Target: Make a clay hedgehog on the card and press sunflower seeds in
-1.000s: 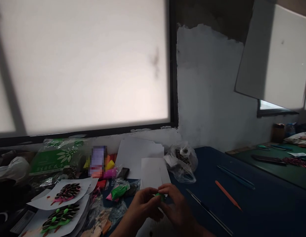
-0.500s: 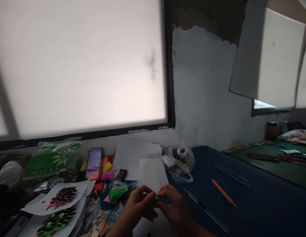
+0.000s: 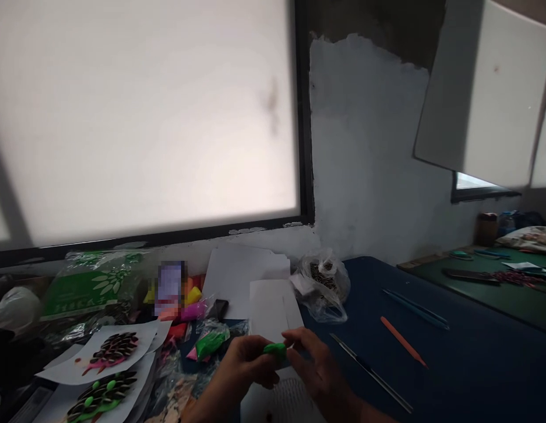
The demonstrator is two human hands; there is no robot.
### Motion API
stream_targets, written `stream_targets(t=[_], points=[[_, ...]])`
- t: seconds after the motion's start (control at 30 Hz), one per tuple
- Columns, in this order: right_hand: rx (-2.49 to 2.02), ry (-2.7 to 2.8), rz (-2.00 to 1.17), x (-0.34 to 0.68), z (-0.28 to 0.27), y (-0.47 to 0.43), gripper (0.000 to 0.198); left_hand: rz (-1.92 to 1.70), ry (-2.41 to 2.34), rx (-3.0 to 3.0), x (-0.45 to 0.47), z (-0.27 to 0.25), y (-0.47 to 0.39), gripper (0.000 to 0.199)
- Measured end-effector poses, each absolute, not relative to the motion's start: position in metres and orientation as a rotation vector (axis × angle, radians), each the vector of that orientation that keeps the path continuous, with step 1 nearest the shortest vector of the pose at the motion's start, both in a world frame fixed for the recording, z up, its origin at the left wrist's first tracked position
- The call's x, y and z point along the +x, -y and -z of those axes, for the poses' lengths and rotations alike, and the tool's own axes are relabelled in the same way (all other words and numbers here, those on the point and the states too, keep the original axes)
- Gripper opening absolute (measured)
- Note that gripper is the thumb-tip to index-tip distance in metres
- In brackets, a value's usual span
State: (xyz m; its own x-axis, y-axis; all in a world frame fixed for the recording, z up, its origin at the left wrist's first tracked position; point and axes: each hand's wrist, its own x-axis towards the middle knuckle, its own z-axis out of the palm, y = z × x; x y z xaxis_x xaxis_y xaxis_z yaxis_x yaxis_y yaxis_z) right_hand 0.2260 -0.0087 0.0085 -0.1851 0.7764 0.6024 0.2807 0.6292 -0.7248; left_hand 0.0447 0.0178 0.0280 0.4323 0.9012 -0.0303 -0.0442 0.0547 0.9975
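**Green clay held between two hands at the bench's near edge**

While both hands are raised just above the near edge of the dark blue bench (image 3: 453, 364), a small lump of bright green modelling clay (image 3: 275, 349) is pinched between them. The left hand (image 3: 248, 369) is closed on the lump from the left, with the thumb on top, and the fingertips of the right hand (image 3: 314, 365) are pressed against its right end. Beneath the hands a white sheet of paper (image 3: 273, 305) is laid, and more white paper is stacked behind it towards the far edge.

Just left of the hands, a clear packet of green clay (image 3: 211, 342) is seen among other packets in pink, yellow and orange (image 3: 191, 302). At the near left corner, two white cards bearing dark seed mosaics are laid, one bedded in pink clay (image 3: 111, 348) and one in green clay (image 3: 103, 392). Behind them, near the far left edge, a green and clear printed plastic bag (image 3: 94, 282) is propped; its white lettering is too blurred to be read. A clear plastic bag of dark seeds (image 3: 323, 285) is set at the far edge, just beyond the white paper.

To the right of the hands, a thin grey metal tool (image 3: 372, 371), an orange plastic stick (image 3: 402, 341) and a blue stick (image 3: 416, 308) are laid apart from one another on the bench.
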Motion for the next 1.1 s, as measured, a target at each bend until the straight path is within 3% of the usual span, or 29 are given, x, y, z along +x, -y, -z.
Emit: stream_targets(t=[0.23, 0.43, 0.53, 0.63, 0.77, 0.87, 0.97, 1.1], points=[[-0.817, 1.805, -0.573, 0.226, -0.01, 0.009, 0.008, -0.807, -0.883, 1.221, 0.038, -0.022, -0.021, 0.071], [-0.866, 1.834, -0.596, 0.226, -0.016, 0.013, 0.019, -0.79, -0.947, 1.32, 0.038, -0.034, -0.018, 0.057], [-0.862, 1.801, -0.621, 0.226, -0.015, 0.014, 0.017, -0.833, -0.94, 1.325, 0.039, -0.038, -0.016, 0.059], [-0.872, 1.747, -0.632, 0.226, -0.013, 0.012, 0.028, -0.847, -0.932, 1.315, 0.042, -0.035, -0.016, 0.062], [-0.891, 1.791, -0.651, 0.225, -0.012, 0.009, 0.008, -0.85, -0.924, 1.288, 0.044, -0.026, -0.018, 0.065], [-0.913, 1.761, -0.68, 0.224, -0.013, 0.01, 0.005, -0.854, -0.928, 1.259, 0.043, -0.024, -0.02, 0.072], [-0.918, 1.736, -0.716, 0.224, -0.014, 0.011, 0.002, -0.826, -0.907, 1.293, 0.04, -0.027, -0.018, 0.061], [-0.94, 1.687, -0.685, 0.226, -0.013, 0.011, 0.021, -0.853, -0.871, 1.324, 0.037, -0.03, -0.017, 0.051]])
